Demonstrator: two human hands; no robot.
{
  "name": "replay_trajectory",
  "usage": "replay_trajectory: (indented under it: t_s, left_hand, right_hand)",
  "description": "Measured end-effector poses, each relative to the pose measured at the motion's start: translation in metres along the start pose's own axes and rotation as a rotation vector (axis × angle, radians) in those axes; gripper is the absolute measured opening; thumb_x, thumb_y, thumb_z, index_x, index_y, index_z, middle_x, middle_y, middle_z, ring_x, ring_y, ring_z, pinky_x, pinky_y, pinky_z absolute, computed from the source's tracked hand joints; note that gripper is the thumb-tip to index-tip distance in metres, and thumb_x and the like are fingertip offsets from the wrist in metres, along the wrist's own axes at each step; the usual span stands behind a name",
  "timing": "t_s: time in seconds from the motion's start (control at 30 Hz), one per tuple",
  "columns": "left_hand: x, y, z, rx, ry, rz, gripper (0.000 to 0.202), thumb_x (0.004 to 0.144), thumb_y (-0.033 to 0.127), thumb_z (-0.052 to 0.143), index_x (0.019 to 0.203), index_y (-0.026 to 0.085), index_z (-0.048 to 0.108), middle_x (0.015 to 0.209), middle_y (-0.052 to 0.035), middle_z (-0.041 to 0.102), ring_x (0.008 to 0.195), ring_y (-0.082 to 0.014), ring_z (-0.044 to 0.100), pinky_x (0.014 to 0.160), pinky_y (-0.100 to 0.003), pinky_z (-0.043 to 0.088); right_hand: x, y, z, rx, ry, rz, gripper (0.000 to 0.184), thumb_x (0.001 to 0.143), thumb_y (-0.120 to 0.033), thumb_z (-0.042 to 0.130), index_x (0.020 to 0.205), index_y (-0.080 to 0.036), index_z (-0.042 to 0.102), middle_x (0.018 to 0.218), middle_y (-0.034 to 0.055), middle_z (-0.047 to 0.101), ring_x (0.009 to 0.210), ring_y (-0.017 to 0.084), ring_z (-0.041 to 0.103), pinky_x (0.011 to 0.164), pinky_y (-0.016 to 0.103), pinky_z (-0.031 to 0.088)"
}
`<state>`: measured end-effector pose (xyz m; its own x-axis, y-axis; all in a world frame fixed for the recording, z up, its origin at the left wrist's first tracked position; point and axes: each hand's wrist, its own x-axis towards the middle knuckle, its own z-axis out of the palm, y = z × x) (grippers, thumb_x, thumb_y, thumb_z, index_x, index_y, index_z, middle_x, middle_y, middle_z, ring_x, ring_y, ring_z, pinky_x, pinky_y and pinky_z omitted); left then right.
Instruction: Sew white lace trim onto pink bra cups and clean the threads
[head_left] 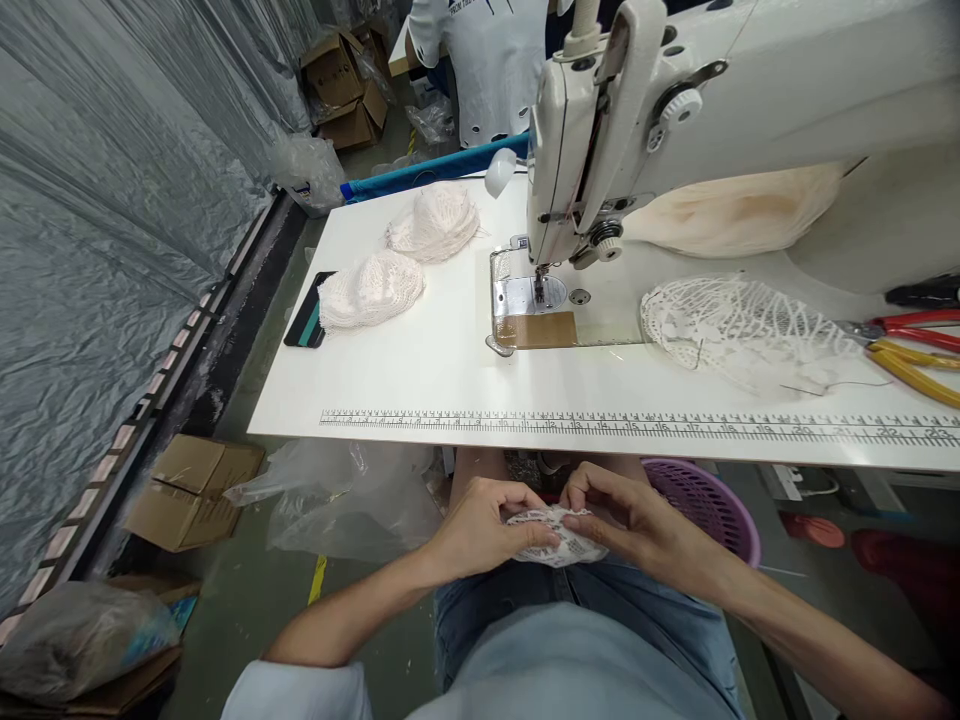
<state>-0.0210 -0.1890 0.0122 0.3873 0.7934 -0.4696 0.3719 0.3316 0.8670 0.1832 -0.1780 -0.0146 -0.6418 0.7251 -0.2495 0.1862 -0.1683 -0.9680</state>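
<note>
On the far side I see a person in a white shirt (495, 70), and its dark print I can read only partly, maybe "FROM THE". Along the near edge of the smooth white table (412, 375) runs a printed ruler (600, 428) with small numbers. Just before this edge, over the lap, is a white lace piece (559, 547), rounded and openwork; the left hand (484, 520) and the right hand (634, 515) each pinch it between thumb and curled fingers, nearly closed. Two puffy lace cups (371, 290) lie at left, and netted lace (727, 320) lies right of the sewing machine's needle (540, 285).
</note>
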Motion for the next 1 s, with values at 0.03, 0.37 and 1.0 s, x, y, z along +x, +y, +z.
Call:
replay_trajectory:
  t_s: [0.03, 0.37, 1.0]
  left_hand:
    - [0.0, -0.001, 0.0, -0.005, -0.006, -0.001, 0.023, 0.069, 0.032, 0.073, 0.08, 0.012, 0.07, 0.064, -0.0013, 0.063, 0.057, -0.0094, 0.05, 0.052, -0.018, 0.035]
    - [-0.001, -0.004, -0.002, -0.059, -0.057, -0.024, 0.031, 0.072, 0.037, 0.07, 0.091, 0.013, 0.067, 0.071, -0.0052, 0.068, 0.061, -0.0132, 0.057, 0.056, -0.02, 0.04]
    - [-0.001, 0.005, -0.003, 0.048, 0.059, 0.116, 0.022, 0.077, 0.036, 0.067, 0.079, 0.014, 0.071, 0.078, -0.0049, 0.069, 0.072, -0.0155, 0.061, 0.066, -0.023, 0.043]
  right_hand:
    - [0.0, 0.0, 0.0, 0.022, -0.005, -0.001, 0.024, 0.09, -0.043, 0.05, 0.082, -0.021, 0.046, 0.072, -0.0017, 0.047, 0.063, 0.012, 0.039, 0.055, 0.025, 0.031]
    - [0.001, -0.002, 0.001, 0.171, -0.043, 0.033, 0.024, 0.087, -0.041, 0.057, 0.082, -0.02, 0.046, 0.07, -0.0034, 0.043, 0.061, 0.011, 0.035, 0.054, 0.024, 0.028]
    - [0.002, -0.012, 0.004, 0.127, 0.0, 0.001, 0.021, 0.085, -0.037, 0.06, 0.085, -0.021, 0.047, 0.077, -0.0023, 0.045, 0.067, 0.012, 0.04, 0.06, 0.024, 0.034]
